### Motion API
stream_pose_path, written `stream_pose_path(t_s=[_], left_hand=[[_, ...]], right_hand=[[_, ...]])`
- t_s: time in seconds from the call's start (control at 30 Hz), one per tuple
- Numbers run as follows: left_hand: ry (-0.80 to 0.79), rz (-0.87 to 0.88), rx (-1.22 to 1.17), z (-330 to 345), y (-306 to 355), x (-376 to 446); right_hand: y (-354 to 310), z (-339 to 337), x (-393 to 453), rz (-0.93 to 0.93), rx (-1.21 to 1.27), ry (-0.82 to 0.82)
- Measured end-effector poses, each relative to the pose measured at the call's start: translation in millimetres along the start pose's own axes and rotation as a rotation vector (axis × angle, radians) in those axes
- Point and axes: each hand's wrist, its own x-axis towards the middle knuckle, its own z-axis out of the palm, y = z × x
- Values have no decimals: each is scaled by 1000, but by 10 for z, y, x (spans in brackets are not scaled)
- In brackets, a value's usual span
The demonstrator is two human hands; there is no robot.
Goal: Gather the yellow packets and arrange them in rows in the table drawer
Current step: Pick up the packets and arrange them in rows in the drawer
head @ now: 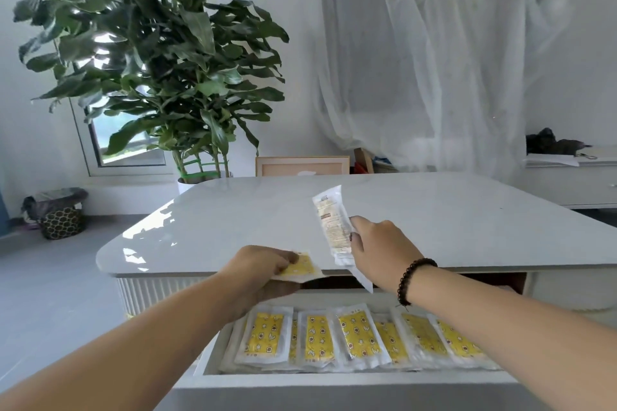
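Observation:
The white table drawer (350, 379) is pulled open below the tabletop (434, 210). Inside it lies a row of several yellow packets (263, 334) in clear wrappers, side by side and overlapping. My left hand (263, 272) grips a yellow packet (300, 266) at the table's front edge, above the drawer's left part. My right hand (380, 250) holds another packet (332, 223) upright over the front edge, its pale printed back facing me. A dark bead bracelet sits on my right wrist.
A large potted plant (160, 60) stands behind the table's far left corner. A wastebasket (61, 213) sits on the floor at left. A white-draped frame (420, 70) and a low cabinet (574, 177) are at the back right.

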Motion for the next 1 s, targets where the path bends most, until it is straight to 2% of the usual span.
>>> stream_pose_path(t_s=[0.1, 0.2, 0.27, 0.33, 0.47, 0.6, 0.7, 0.77, 0.9, 1.0], left_hand=[[-115, -23, -228, 33, 102, -120], [-231, -14, -320, -26, 137, -150], [-234, 27, -344, -34, 137, -189], [-157, 77, -337, 4, 128, -219], [-55, 124, -318, 1, 97, -213], [-88, 207, -230, -42, 63, -229], [-108, 266, -197, -30, 61, -252], [-118, 278, -179, -30, 55, -241], [-63, 280, -157, -64, 70, -187], [-34, 290, -129, -96, 81, -149]], right_hand=[[-204, -17, -139, -202, -155, 36], [-338, 49, -263, -391, -265, 130], [-358, 86, -291, -470, -221, 248], [-382, 60, -336, -514, -139, 254], [-407, -54, -354, -261, 352, 138], [-383, -132, -268, -27, 460, 228], [-326, -176, -218, 215, 612, 48], [-249, -167, -196, 301, 760, -26], [-77, -106, -150, 445, 833, 85], [29, -87, -101, 639, 1085, 189]])
